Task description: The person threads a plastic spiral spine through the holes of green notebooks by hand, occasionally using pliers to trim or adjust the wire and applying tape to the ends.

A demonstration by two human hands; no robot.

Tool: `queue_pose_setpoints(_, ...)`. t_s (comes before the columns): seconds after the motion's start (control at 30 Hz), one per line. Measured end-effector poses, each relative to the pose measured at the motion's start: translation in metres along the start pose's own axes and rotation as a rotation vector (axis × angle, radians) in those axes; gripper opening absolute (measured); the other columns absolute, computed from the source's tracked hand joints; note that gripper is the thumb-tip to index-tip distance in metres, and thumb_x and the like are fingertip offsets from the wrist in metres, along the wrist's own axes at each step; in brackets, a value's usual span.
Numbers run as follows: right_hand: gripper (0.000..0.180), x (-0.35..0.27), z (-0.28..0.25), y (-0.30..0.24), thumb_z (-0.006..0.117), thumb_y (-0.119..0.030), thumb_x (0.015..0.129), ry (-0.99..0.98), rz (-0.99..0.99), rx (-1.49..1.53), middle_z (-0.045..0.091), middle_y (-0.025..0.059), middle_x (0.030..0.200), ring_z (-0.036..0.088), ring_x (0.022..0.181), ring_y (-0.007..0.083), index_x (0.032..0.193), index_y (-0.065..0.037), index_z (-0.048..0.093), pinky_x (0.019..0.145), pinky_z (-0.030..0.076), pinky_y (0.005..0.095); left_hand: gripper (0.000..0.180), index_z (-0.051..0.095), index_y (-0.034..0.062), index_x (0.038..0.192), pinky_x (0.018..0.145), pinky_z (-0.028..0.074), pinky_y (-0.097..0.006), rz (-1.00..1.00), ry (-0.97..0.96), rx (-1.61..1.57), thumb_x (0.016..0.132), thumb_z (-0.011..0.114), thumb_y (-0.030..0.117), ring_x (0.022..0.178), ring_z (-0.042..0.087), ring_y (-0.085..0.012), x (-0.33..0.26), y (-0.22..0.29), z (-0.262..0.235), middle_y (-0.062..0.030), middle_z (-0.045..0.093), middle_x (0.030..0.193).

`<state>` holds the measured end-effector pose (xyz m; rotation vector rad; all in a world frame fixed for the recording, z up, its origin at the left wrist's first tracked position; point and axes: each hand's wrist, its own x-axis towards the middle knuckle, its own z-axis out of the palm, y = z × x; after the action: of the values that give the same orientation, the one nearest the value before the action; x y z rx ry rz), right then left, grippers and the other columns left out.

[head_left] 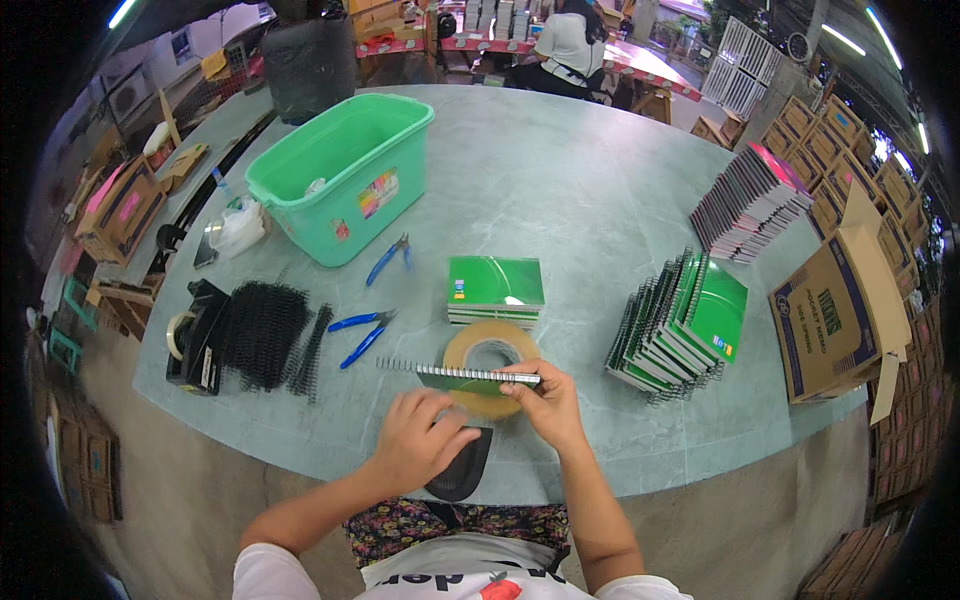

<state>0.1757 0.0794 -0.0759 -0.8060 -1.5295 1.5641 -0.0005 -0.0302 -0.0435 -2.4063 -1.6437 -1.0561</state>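
My right hand [548, 402] pinches the right end of a small notebook [455, 381], held edge-up above the table. A black spiral coil [396, 365] runs along its top edge and sticks out past the left end. Just below the notebook's left part is my left hand [422, 436], slightly blurred, thumb and fingers apart with nothing seen between them. Behind the notebook lies a wide roll of tape [462, 345]. A black rounded pad [462, 470] rests at the table's near edge, partly under my left hand. Beyond the tape sits a stack of green notebooks [495, 282].
Two blue-handled cutters [362, 335] lie left of centre, beside black coils [262, 335] and a tape dispenser [200, 340]. A green tub [340, 205] stands behind. At right are coil-bound green notebooks [680, 325], a red-topped stack [750, 205] and an open carton [835, 315]. Someone sits beyond.
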Motion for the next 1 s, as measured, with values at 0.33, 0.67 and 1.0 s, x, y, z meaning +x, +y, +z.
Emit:
queue_pose_setpoints(0.33, 0.024, -0.009, -0.004, -0.010, 0.059, 0.005, 0.082, 0.013, 0.008, -0.076, 0.068, 0.0083, 0.099, 0.062, 0.091, 0.0122, 0.105, 0.001, 0.065, 0.082, 0.048, 0.0258, 0.024, 0.060, 0.0082, 0.093, 0.080, 0.037, -0.039, 0.065, 0.029, 0.074, 0.072, 0.068, 0.017, 0.085, 0.055, -0.0227, 0.052, -0.010, 0.013, -0.0047, 0.057, 0.084)
queue_pose_setpoints(0.67, 0.025, -0.010, 0.001, -0.005, 0.060, 0.004, 0.082, 0.073, -0.081, -0.064, 0.068, 0.0085, 0.103, 0.063, 0.093, 0.0136, 0.105, -0.001, 0.066, 0.083, 0.049, 0.0263, 0.017, 0.063, 0.0083, 0.092, 0.078, 0.038, -0.040, -0.015, -0.182, 0.059, 0.078, 0.065, 0.017, 0.079, 0.056, -0.0237, 0.059, -0.015, 0.007, -0.0040, 0.060, 0.081)
queue_pose_setpoints(1.0, 0.019, -0.013, 0.002, -0.007, 0.063, 0.000, 0.081, 0.105, -0.043, -0.088, 0.069, 0.0075, 0.096, 0.063, 0.089, 0.0120, 0.100, -0.001, 0.067, 0.078, 0.049, 0.0249, 0.018, 0.059, 0.0062, 0.093, 0.076, 0.039, -0.038, 0.140, -0.149, 0.006, 0.079, 0.064, 0.016, 0.081, 0.055, -0.0264, 0.065, -0.021, 0.005, -0.0087, 0.058, 0.086)
